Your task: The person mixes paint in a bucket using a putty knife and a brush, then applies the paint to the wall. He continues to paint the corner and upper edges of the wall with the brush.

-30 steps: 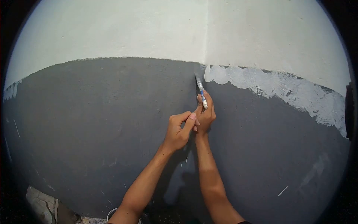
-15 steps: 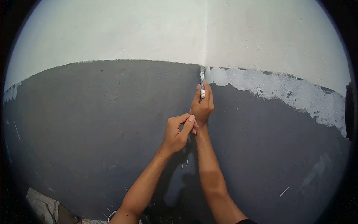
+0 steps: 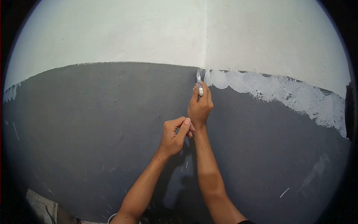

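My right hand (image 3: 200,108) is closed around a paintbrush (image 3: 201,90) whose handle is smeared with white. The brush points upward, its bristle end at the wall corner just under the line where dark grey paint meets white. My left hand (image 3: 174,136) is closed, thumb tip against the curled fingers, right beside my right wrist. Nothing shows between its fingers. A band of fresh pale paint (image 3: 257,87) with a scalloped lower edge runs along the right wall from the corner.
White wall (image 3: 123,33) lies above, dark grey wall (image 3: 93,123) below. Pale strokes (image 3: 12,93) mark the far left edge. A container rim (image 3: 111,217) shows behind my left forearm, and a greyish object (image 3: 41,205) stands at lower left. Something dark (image 3: 349,112) hangs at the right edge.
The brush tip has shifted slightly left across the corner onto the left wall's edge, and the brush now leans left. My left hand has moved slightly left and down alongside the right wrist.
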`<state>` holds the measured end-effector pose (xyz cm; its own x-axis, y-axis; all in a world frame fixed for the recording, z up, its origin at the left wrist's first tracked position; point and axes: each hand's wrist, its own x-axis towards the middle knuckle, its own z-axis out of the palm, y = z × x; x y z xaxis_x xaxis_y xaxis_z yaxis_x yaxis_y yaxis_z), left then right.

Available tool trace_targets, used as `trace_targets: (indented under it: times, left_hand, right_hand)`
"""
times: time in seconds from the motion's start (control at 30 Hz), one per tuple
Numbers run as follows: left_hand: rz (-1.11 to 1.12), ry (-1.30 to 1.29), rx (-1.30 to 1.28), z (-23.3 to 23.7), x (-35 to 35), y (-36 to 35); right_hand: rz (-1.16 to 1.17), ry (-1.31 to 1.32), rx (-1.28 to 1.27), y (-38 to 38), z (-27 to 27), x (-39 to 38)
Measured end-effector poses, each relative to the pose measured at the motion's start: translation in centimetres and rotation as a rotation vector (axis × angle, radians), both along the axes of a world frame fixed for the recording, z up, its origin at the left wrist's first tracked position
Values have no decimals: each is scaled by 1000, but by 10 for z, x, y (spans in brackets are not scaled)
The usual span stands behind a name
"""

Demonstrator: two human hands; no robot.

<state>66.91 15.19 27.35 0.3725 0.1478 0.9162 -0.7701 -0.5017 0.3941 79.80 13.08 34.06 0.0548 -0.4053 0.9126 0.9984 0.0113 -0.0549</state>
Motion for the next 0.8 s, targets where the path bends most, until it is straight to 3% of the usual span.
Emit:
trace_targets:
  times: [0.07, 0.37, 0.8]
  left_hand:
    - [-7, 8, -17, -1, 0, 2]
    - [0, 29, 3, -3, 0, 3]
    - [10, 8, -20, 1, -13, 9]
  right_hand:
    - [79, 40, 23, -8, -4, -7]
    - [-60, -51, 90, 1, 6, 11]
    - [-58, -55, 63, 18, 15, -17]
